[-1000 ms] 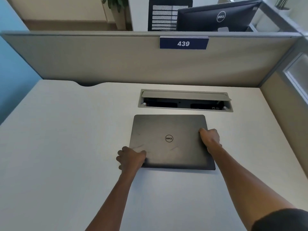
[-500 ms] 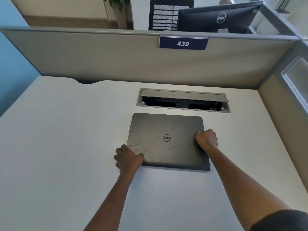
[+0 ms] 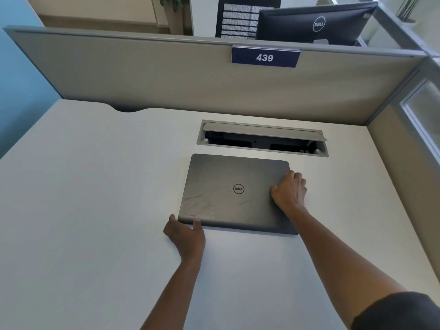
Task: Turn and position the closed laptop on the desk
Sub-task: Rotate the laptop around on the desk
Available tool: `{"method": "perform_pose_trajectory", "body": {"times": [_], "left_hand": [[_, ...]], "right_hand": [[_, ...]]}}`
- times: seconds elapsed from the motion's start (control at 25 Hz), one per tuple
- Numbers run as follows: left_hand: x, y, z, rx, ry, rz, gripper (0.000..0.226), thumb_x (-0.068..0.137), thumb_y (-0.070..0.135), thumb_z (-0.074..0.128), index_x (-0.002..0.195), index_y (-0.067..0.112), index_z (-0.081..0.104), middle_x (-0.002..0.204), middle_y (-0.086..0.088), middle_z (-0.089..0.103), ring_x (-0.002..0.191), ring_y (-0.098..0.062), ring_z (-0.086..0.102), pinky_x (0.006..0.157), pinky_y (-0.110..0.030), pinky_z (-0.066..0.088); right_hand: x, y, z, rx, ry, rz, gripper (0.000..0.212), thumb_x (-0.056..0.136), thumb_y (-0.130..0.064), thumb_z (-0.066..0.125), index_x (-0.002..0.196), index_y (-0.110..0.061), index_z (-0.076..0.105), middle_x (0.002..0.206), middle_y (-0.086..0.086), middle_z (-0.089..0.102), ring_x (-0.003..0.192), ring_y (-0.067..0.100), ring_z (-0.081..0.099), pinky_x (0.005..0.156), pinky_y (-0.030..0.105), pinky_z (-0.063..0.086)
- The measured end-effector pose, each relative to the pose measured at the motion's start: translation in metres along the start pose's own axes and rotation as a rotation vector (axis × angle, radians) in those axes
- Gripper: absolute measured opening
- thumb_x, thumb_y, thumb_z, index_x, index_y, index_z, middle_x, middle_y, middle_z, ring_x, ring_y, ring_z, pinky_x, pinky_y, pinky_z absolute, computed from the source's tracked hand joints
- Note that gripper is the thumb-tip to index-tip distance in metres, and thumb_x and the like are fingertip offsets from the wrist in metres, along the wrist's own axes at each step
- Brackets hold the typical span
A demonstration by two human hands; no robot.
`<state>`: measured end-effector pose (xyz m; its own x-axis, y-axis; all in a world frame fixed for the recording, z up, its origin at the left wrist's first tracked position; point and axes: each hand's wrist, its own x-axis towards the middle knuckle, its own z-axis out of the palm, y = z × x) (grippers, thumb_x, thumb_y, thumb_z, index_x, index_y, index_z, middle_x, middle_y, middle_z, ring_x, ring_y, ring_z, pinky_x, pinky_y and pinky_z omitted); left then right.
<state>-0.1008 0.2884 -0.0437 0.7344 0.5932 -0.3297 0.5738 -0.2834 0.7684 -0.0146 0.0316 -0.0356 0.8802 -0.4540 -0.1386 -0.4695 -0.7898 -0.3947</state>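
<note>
A closed dark grey laptop [image 3: 226,194] with a round logo on its lid lies flat on the white desk [image 3: 95,198], its long side roughly parallel to the partition. My left hand [image 3: 185,236] is at the laptop's near left corner, fingers apart, with thumb and forefinger tips touching the edge. My right hand [image 3: 289,190] lies on the lid's right side, and its fingers curl over the right edge.
An open cable tray [image 3: 262,139] is sunk into the desk just behind the laptop. A grey partition [image 3: 166,77] with a "439" sign [image 3: 264,57] closes the back, and a side panel [image 3: 404,151] the right. A monitor [image 3: 314,23] stands beyond.
My left hand has slid off the lid and back to the near left corner, opening up. My right hand has flattened from a fist-like grip. The laptop has turned slightly.
</note>
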Motion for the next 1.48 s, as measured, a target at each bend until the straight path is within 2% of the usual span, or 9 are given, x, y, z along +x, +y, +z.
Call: {"method": "perform_pose_trajectory", "body": {"times": [0.08, 0.16, 0.32, 0.48, 0.72, 0.88, 1.16, 1.36, 1.48], "left_hand": [[-0.006, 0.002, 0.002, -0.119, -0.001, -0.153, 0.067, 0.087, 0.01, 0.068, 0.144, -0.001, 0.034, 0.147, -0.021, 0.035, 0.13, -0.036, 0.044, 0.106, -0.045, 0.043], [-0.015, 0.005, 0.008, -0.212, -0.052, -0.283, 0.047, 0.086, 0.01, 0.067, 0.128, -0.001, 0.049, 0.13, -0.019, 0.051, 0.108, -0.037, 0.058, 0.091, -0.042, 0.05], [-0.039, 0.016, 0.02, -0.582, -0.432, -0.583, 0.01, 0.091, 0.009, 0.063, 0.086, 0.002, 0.058, 0.08, -0.013, 0.057, 0.072, -0.023, 0.053, 0.073, -0.032, 0.048], [-0.043, 0.025, 0.032, -0.78, -0.556, -0.743, 0.017, 0.095, 0.011, 0.06, 0.102, -0.003, 0.054, 0.093, -0.021, 0.061, 0.099, -0.032, 0.061, 0.102, -0.044, 0.05], [-0.035, 0.025, 0.041, -0.7, -0.559, -0.77, 0.02, 0.094, 0.009, 0.062, 0.106, -0.006, 0.056, 0.092, -0.022, 0.064, 0.099, -0.033, 0.064, 0.097, -0.042, 0.053], [-0.027, 0.022, 0.045, -0.499, -0.593, -0.715, 0.026, 0.095, 0.021, 0.061, 0.11, 0.0, 0.06, 0.103, -0.018, 0.071, 0.084, -0.025, 0.071, 0.09, -0.039, 0.055], [-0.032, 0.021, 0.055, -0.437, -0.481, -0.679, 0.014, 0.09, 0.015, 0.064, 0.092, 0.002, 0.063, 0.09, -0.015, 0.072, 0.075, -0.024, 0.073, 0.066, -0.028, 0.056], [-0.035, 0.019, 0.058, -0.444, -0.433, -0.649, 0.014, 0.089, 0.016, 0.067, 0.092, 0.002, 0.064, 0.08, -0.011, 0.071, 0.068, -0.021, 0.072, 0.062, -0.024, 0.057], [-0.037, 0.018, 0.057, -0.454, -0.434, -0.638, 0.017, 0.088, 0.015, 0.068, 0.098, 0.002, 0.065, 0.084, -0.012, 0.071, 0.072, -0.024, 0.072, 0.071, -0.031, 0.06]], "right_hand": [[-0.004, -0.009, 0.004, -0.033, -0.009, -0.078, 0.05, 0.089, -0.023, 0.061, 0.131, 0.0, 0.046, 0.133, 0.02, 0.049, 0.121, 0.038, 0.047, 0.103, 0.05, 0.042], [-0.006, -0.02, 0.008, -0.06, -0.035, -0.14, 0.052, 0.089, -0.025, 0.062, 0.133, -0.001, 0.046, 0.134, 0.019, 0.049, 0.121, 0.037, 0.048, 0.103, 0.048, 0.042], [-0.005, -0.041, 0.015, -0.107, -0.097, -0.226, 0.052, 0.089, -0.028, 0.062, 0.131, -0.002, 0.049, 0.134, 0.019, 0.05, 0.122, 0.037, 0.048, 0.102, 0.048, 0.042], [0.006, -0.053, 0.017, -0.14, -0.153, -0.303, 0.052, 0.089, -0.029, 0.061, 0.132, -0.002, 0.05, 0.134, 0.019, 0.05, 0.122, 0.036, 0.049, 0.102, 0.047, 0.043], [0.029, -0.068, 0.021, -0.127, -0.2, -0.393, 0.06, 0.088, -0.036, 0.064, 0.136, -0.003, 0.048, 0.141, 0.017, 0.048, 0.128, 0.035, 0.048, 0.108, 0.047, 0.04], [0.044, -0.074, 0.028, -0.152, -0.191, -0.444, 0.065, 0.089, -0.045, 0.063, 0.138, -0.004, 0.047, 0.141, 0.016, 0.051, 0.131, 0.034, 0.047, 0.114, 0.045, 0.035], [0.064, -0.083, 0.029, -0.292, -0.24, -0.466, 0.067, 0.09, -0.058, 0.056, 0.133, -0.006, 0.052, 0.132, 0.016, 0.056, 0.122, 0.035, 0.052, 0.109, 0.046, 0.038], [0.066, -0.09, 0.028, -0.265, -0.275, -0.406, 0.072, 0.086, -0.056, 0.064, 0.136, -0.005, 0.05, 0.136, 0.016, 0.052, 0.127, 0.034, 0.048, 0.108, 0.046, 0.038], [0.067, -0.09, 0.024, -0.266, -0.291, -0.361, 0.076, 0.084, -0.055, 0.068, 0.136, -0.003, 0.049, 0.137, 0.017, 0.052, 0.128, 0.036, 0.047, 0.107, 0.047, 0.04]]}}
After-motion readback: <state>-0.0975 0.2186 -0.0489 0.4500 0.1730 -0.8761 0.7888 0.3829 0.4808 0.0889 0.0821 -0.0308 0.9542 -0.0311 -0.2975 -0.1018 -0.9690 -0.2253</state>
